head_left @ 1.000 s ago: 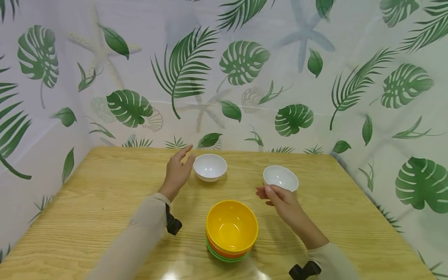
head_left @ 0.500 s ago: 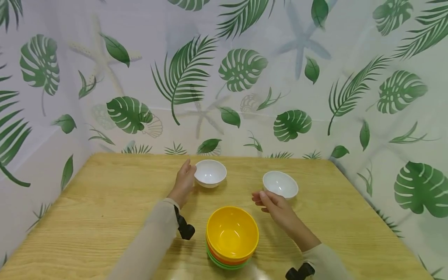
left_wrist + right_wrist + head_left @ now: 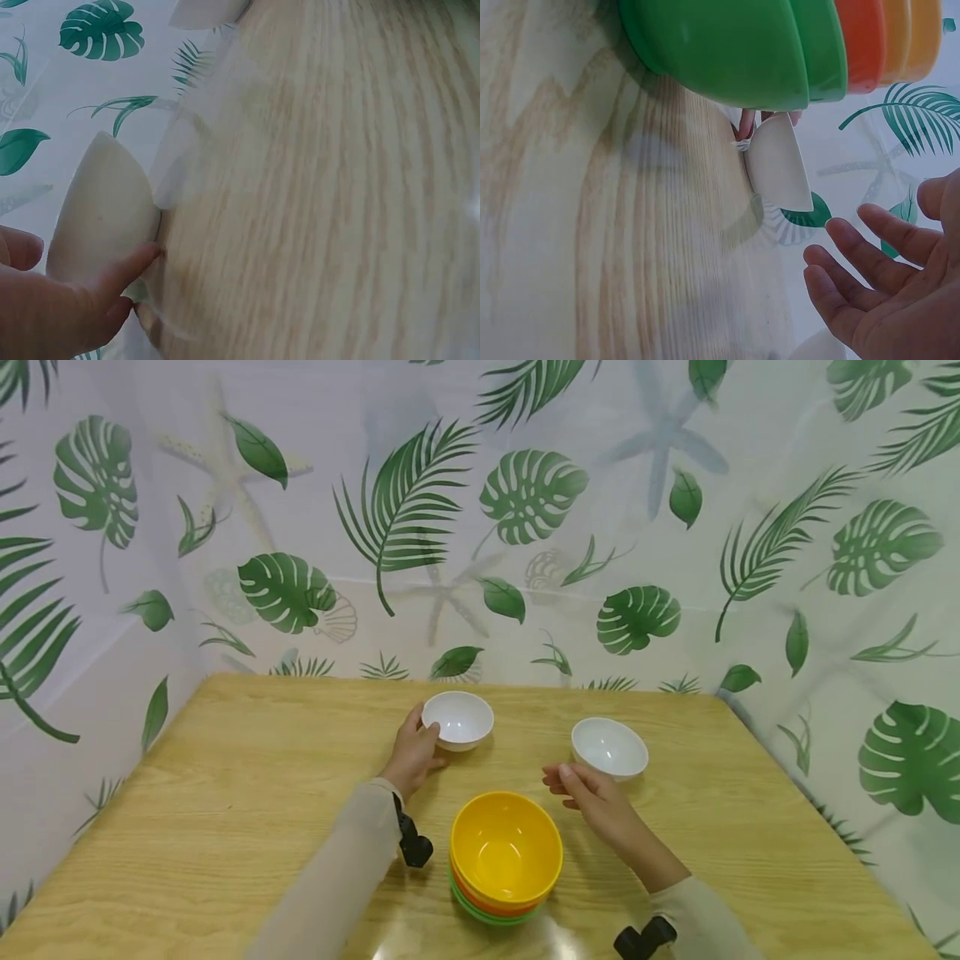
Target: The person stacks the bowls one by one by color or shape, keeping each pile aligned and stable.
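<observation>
My left hand [image 3: 412, 756] grips the left white bowl [image 3: 459, 722] at its near left side, thumb at the rim. In the left wrist view that hand [image 3: 67, 307] has its fingers against the underside of the bowl [image 3: 105, 210]. The right hand [image 3: 603, 806], fingers loosely extended and holding nothing, hovers just in front of the right white bowl [image 3: 611, 749]. In the right wrist view the palm and spread fingers of this hand [image 3: 892, 285] show beside the distant white bowl [image 3: 776, 165].
A stack of bowls [image 3: 506, 847], yellow on top with orange and green beneath, stands on the wooden table [image 3: 225, 810] between the forearms. Behind the table's far edge hangs a leaf-patterned cloth [image 3: 555, 635].
The left hand has come down and right to the left white bowl and taken hold of its side. The right hand has shifted slightly left relative to the right bowl.
</observation>
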`<control>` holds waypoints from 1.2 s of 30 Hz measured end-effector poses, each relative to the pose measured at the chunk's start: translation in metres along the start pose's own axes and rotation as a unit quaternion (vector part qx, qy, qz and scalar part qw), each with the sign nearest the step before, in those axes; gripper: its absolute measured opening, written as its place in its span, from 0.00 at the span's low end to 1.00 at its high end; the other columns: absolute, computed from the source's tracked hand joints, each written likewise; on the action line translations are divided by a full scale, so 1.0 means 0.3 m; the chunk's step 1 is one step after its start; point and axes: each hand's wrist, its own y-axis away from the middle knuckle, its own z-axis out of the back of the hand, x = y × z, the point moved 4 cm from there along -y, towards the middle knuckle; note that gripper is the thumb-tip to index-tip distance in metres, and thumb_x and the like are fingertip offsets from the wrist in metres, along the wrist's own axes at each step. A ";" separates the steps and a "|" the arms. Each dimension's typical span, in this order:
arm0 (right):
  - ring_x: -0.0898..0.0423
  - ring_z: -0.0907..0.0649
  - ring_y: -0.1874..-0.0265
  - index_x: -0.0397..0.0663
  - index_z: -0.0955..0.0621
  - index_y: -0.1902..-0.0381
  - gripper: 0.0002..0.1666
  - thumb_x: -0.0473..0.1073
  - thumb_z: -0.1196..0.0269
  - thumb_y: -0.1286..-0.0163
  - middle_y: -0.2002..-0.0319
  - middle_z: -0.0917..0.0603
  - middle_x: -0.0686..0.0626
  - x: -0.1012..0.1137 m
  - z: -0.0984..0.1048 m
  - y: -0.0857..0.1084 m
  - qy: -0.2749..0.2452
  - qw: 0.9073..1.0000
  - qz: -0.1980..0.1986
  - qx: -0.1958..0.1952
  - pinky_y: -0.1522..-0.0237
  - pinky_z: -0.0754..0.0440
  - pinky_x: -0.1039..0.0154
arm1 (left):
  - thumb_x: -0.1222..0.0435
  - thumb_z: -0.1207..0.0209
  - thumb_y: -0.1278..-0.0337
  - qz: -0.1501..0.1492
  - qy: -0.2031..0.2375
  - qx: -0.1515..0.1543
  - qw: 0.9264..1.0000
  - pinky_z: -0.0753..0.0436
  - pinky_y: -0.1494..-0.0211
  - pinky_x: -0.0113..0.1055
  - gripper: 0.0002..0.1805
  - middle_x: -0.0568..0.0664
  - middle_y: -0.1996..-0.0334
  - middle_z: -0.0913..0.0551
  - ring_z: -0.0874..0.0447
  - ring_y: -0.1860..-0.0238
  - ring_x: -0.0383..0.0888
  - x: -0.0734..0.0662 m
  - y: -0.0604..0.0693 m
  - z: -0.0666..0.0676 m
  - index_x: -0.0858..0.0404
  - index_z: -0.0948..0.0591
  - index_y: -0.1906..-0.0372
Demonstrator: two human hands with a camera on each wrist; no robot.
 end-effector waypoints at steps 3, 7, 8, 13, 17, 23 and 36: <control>0.41 0.22 0.45 0.33 0.25 0.42 0.28 0.51 0.57 0.21 0.45 0.22 0.35 -0.003 -0.002 -0.001 0.000 1.000 0.002 0.000 0.44 0.23 0.47 | 0.68 0.58 0.27 0.000 -0.001 -0.005 1.000 0.23 0.44 0.57 0.33 0.58 0.25 0.54 0.41 0.32 0.61 0.008 0.000 0.002 0.57 0.54 0.23; 0.41 0.22 0.45 0.33 0.26 0.41 0.28 0.52 0.57 0.21 0.45 0.21 0.35 -0.010 -0.007 -0.002 0.001 1.000 -0.001 0.001 0.43 0.23 0.46 | 0.68 0.59 0.26 0.002 0.004 -0.005 1.000 0.23 0.43 0.56 0.33 0.58 0.25 0.54 0.41 0.32 0.61 0.010 0.003 0.001 0.57 0.55 0.23; 0.41 0.22 0.45 0.33 0.26 0.41 0.29 0.52 0.57 0.21 0.45 0.21 0.35 -0.011 -0.008 -0.002 0.001 1.000 -0.002 0.001 0.43 0.23 0.46 | 0.68 0.59 0.26 0.003 0.006 -0.004 1.000 0.23 0.43 0.56 0.32 0.58 0.25 0.55 0.41 0.32 0.61 0.010 0.004 0.001 0.57 0.55 0.23; 0.41 0.22 0.45 0.33 0.26 0.41 0.29 0.53 0.57 0.21 0.44 0.22 0.35 -0.020 -0.013 -0.002 -0.003 1.000 -0.010 0.002 0.43 0.24 0.46 | 0.68 0.60 0.26 0.003 0.018 -0.001 1.000 0.23 0.44 0.56 0.32 0.59 0.25 0.55 0.41 0.32 0.62 0.017 0.004 0.001 0.57 0.55 0.23; 0.40 0.23 0.44 0.33 0.26 0.41 0.29 0.53 0.57 0.21 0.44 0.22 0.35 -0.030 -0.015 -0.003 -0.006 1.000 -0.013 0.002 0.42 0.24 0.45 | 0.68 0.60 0.25 -0.001 0.025 -0.004 1.000 0.21 0.45 0.54 0.32 0.59 0.25 0.54 0.40 0.32 0.62 0.023 0.003 0.004 0.57 0.55 0.23; 0.41 0.22 0.44 0.34 0.25 0.41 0.30 0.54 0.59 0.21 0.44 0.22 0.35 -0.043 -0.018 -0.003 -0.013 1.000 -0.019 -0.003 0.43 0.24 0.47 | 0.67 0.59 0.26 0.005 0.032 -0.011 0.999 0.20 0.46 0.50 0.32 0.58 0.25 0.55 0.37 0.32 0.60 0.033 0.005 0.004 0.56 0.54 0.23; 0.40 0.21 0.46 0.33 0.25 0.42 0.30 0.52 0.61 0.20 0.46 0.21 0.35 -0.060 -0.032 -0.005 -0.005 1.000 -0.010 0.007 0.45 0.22 0.46 | 0.70 0.59 0.27 -0.003 0.049 -0.018 0.999 0.21 0.44 0.49 0.31 0.61 0.27 0.47 0.33 0.35 0.60 0.032 0.013 0.009 0.58 0.51 0.24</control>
